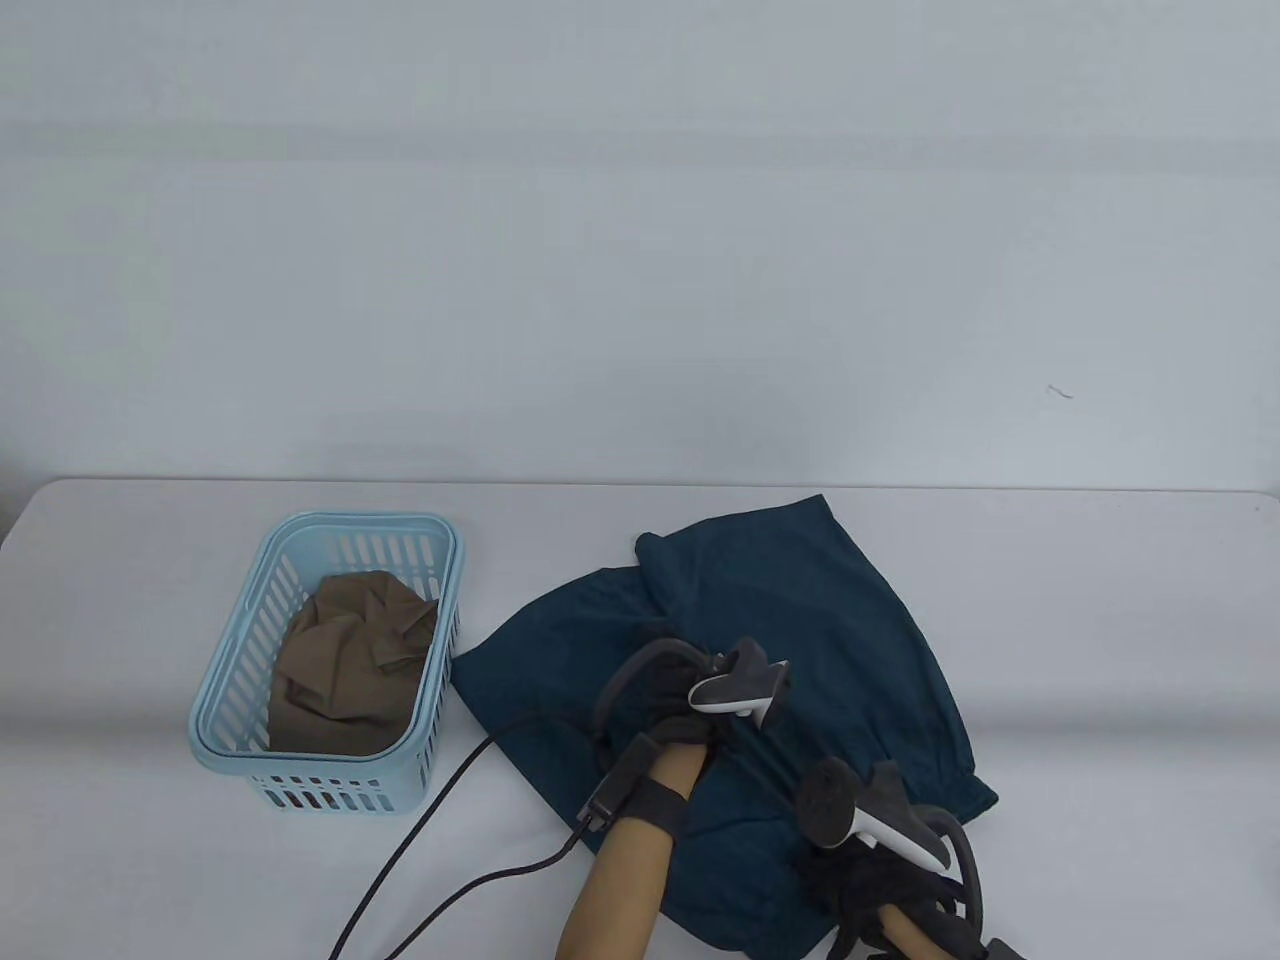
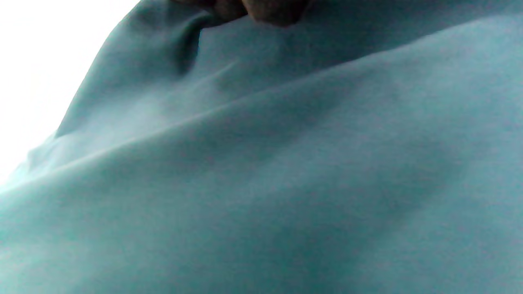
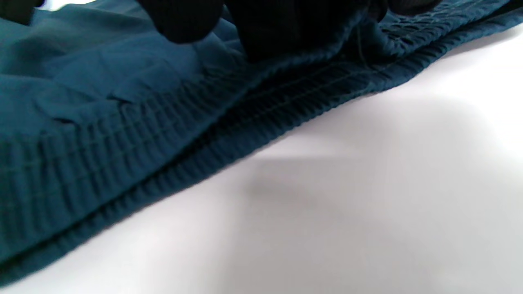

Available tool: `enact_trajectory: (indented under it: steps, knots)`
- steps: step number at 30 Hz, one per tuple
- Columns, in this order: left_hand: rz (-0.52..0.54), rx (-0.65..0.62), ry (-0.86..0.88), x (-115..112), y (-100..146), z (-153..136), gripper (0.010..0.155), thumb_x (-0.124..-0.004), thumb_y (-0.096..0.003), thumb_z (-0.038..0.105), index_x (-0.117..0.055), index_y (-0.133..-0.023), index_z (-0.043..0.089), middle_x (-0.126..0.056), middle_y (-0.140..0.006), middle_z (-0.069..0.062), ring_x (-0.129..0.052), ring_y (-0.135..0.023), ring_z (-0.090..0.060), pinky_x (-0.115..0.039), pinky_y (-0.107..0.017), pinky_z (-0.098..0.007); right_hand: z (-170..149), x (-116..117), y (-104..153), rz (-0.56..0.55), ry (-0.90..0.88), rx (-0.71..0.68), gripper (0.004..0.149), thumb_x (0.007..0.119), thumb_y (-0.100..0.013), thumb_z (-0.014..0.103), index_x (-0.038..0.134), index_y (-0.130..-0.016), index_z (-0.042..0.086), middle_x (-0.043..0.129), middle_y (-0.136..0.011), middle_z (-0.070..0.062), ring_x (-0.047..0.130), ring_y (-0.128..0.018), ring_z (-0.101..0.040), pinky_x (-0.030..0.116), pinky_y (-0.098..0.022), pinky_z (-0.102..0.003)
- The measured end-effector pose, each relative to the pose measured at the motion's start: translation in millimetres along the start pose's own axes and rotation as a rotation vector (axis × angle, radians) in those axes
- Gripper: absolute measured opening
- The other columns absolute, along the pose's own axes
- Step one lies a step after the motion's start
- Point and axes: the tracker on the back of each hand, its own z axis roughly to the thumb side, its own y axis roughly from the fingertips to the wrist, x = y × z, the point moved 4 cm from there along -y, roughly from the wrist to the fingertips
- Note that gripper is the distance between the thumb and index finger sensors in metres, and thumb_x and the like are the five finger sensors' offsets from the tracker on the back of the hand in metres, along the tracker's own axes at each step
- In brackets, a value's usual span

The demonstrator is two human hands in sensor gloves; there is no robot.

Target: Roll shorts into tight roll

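Note:
Dark teal shorts (image 1: 820, 620) lie loosely spread on the white table, with one corner folded over at the far left. My left hand (image 1: 685, 705) rests on the middle of the shorts. In the left wrist view its fingertips (image 2: 269, 10) touch the fabric (image 2: 286, 163) beside a small pucker; whether they pinch it is unclear. My right hand (image 1: 865, 880) is at the near right edge. In the right wrist view its fingers (image 3: 253, 28) grip the elastic waistband (image 3: 122, 134), whose upper layer is lifted a little off the lower one.
A light blue slotted basket (image 1: 240, 640) stands to the left of the shorts and holds a brown garment (image 1: 350, 660). A black cable (image 1: 450, 800) runs from my left wrist across the table to the near edge. Bare table (image 3: 367, 204) lies beside the waistband.

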Motion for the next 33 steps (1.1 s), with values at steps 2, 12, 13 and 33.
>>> enact_trajectory:
  steps: [2, 12, 13, 33]
  knots:
    - [-0.004, 0.001, -0.008, 0, 2, 1, 0.049, -0.061, -0.0531, 0.016, -0.053, -0.101, 0.015, -0.040, -0.115, -0.013, -0.036, -0.109, -0.043, -0.028, -0.072, -0.068, -3, 0, -1, -0.010, 0.014, 0.016, 0.054, 0.061, -0.054, 0.037, 0.062, -0.097, 0.004, 0.045, -0.111, -0.020, 0.042, -0.100, -0.048, 0.038, -0.071, -0.066]
    - [-0.023, -0.001, 0.005, -6, 9, 2, 0.048, -0.062, -0.0539, 0.020, -0.057, -0.101, 0.012, -0.044, -0.114, -0.014, -0.040, -0.108, -0.045, -0.029, -0.072, -0.069, -23, -7, -13, -0.038, 0.045, 0.104, 0.056, 0.061, -0.054, 0.036, 0.059, -0.099, 0.003, 0.041, -0.112, -0.021, 0.039, -0.101, -0.048, 0.035, -0.071, -0.067]
    - [-0.024, -0.001, 0.008, -6, 10, 2, 0.048, -0.062, -0.0541, 0.021, -0.057, -0.100, 0.011, -0.045, -0.114, -0.014, -0.040, -0.108, -0.045, -0.029, -0.072, -0.069, -25, -8, -15, -0.040, 0.049, 0.114, 0.056, 0.061, -0.054, 0.036, 0.059, -0.099, 0.003, 0.041, -0.112, -0.021, 0.038, -0.101, -0.048, 0.035, -0.071, -0.067]
    - [-0.062, -0.003, 0.050, -10, 13, 0, 0.042, -0.063, -0.0548, 0.024, -0.067, -0.094, 0.007, -0.067, -0.106, -0.018, -0.066, -0.101, -0.047, -0.042, -0.071, -0.071, -47, -32, -59, -0.065, 0.048, 0.264, 0.053, 0.058, -0.055, 0.034, 0.056, -0.099, 0.005, 0.032, -0.114, -0.017, 0.029, -0.105, -0.045, 0.029, -0.071, -0.069]
